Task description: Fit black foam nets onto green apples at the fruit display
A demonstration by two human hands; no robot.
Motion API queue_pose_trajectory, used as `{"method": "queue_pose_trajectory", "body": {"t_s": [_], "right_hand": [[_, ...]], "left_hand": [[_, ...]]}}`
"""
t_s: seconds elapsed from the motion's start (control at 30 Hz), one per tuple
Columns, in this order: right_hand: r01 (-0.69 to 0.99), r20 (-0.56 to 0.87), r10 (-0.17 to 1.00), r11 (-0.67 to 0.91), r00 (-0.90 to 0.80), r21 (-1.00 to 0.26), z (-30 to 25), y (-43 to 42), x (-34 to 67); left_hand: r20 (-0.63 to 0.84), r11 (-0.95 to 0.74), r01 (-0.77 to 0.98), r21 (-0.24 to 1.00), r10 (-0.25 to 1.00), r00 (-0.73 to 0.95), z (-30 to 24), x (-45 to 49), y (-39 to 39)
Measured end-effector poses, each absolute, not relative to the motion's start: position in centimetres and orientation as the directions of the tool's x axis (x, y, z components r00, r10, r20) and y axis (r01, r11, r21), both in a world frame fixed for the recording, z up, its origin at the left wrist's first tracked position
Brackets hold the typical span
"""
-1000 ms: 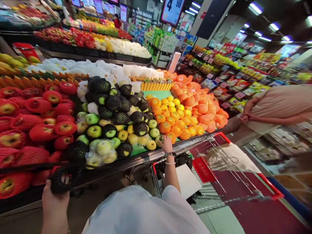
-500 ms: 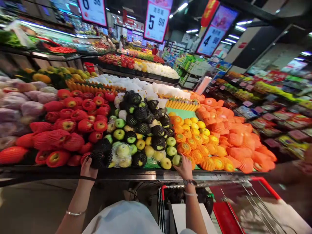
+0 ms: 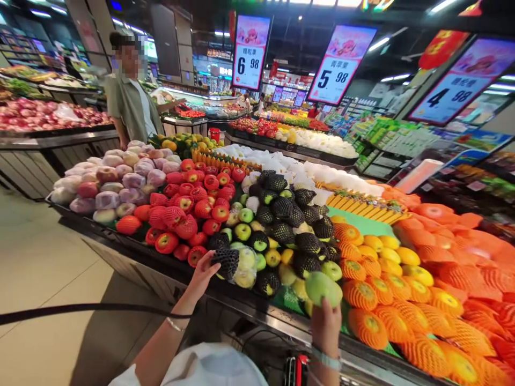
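Head view: right hand (image 3: pixel 328 324) clasps green apple (image 3: pixel 321 287), newly picked off stand's front edge (image 3: pixel 257 310). Left hand (image 3: pixel 202 274) at netting (image 3: pixel 226 262), hold unclear.

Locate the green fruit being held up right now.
In the head view, the green fruit is right of centre, in the right hand, just left of the orange-netted fruit.
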State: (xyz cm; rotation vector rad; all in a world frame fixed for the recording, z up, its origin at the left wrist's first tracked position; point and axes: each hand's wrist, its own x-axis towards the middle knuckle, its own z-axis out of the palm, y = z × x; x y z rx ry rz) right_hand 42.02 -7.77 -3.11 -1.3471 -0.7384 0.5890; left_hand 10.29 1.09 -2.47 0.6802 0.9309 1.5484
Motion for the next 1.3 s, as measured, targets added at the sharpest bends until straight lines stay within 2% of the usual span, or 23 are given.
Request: {"method": "queue_pose_trajectory", "body": {"t_s": [0.1, 0.2, 0.37, 0.47, 0.57, 0.67, 0.8, 1.07, 1.17, 1.3], "right_hand": [[-0.185, 0.046, 0.873, 0.154, 0.486, -0.971, -1.3, -6.3, 36.7], [-0.330, 0.021, 0.937, 0.144, 0.348, -0.933, 0.9, -5.0, 32.4], [-0.293, 0.114, 0.954, 0.197, 0.278, -0.936, 3.1, -4.2, 29.2], [-0.277, 0.129, 0.964, 0.193, 0.233, -0.941, 3.2, -4.7, 28.6], [-0.296, 0.108, 0.972, 0.169, 0.210, -0.940, 2.8, -5.2, 27.9], [-0.311, 0.091, 0.966, 0.167, 0.243, -0.936, 2.7, -5.5, 27.1], [-0.222, 0.099, 0.956, 0.163, 0.275, -0.961, 2.6, -5.6, 26.6], [-0.167, 0.055, 0.993, 0.072, 0.104, -0.983, 2.0, -5.5, 27.3], [-0.231, 0.051, 0.997, 0.061, 0.052, -0.971, 1.5, -5.5, 27.6], [-0.378, 0.078, 0.985, 0.131, 0.152, -0.917, 1.1, -5.7, 27.2]], "left_hand": [[0.065, -0.088, -0.373, 0.924, 0.995, -0.075, -2.1, 10.1, 0.9], [0.155, -0.136, -0.326, 0.936, 0.988, 0.030, -1.7, 9.7, 0.6], [0.266, -0.206, -0.351, 0.914, 0.955, 0.132, -1.0, 8.6, 0.3], [0.286, -0.255, -0.159, 0.954, 0.933, 0.217, -0.5, 8.1, 0.6], [0.311, -0.342, 0.079, 0.936, 0.913, 0.265, -0.3, 7.8, 1.0], [0.314, -0.390, 0.171, 0.905, 0.882, 0.351, -0.3, 7.6, 1.2], [0.283, -0.376, 0.167, 0.911, 0.868, 0.408, -0.6, 7.2, 1.2], [0.299, -0.405, 0.153, 0.902, 0.839, 0.454, -1.0, 7.6, 0.9], [0.300, -0.409, 0.132, 0.903, 0.820, 0.487, -0.9, 8.4, 0.7], [0.290, -0.411, 0.136, 0.902, 0.807, 0.515, -0.6, 9.3, 0.2]]}}
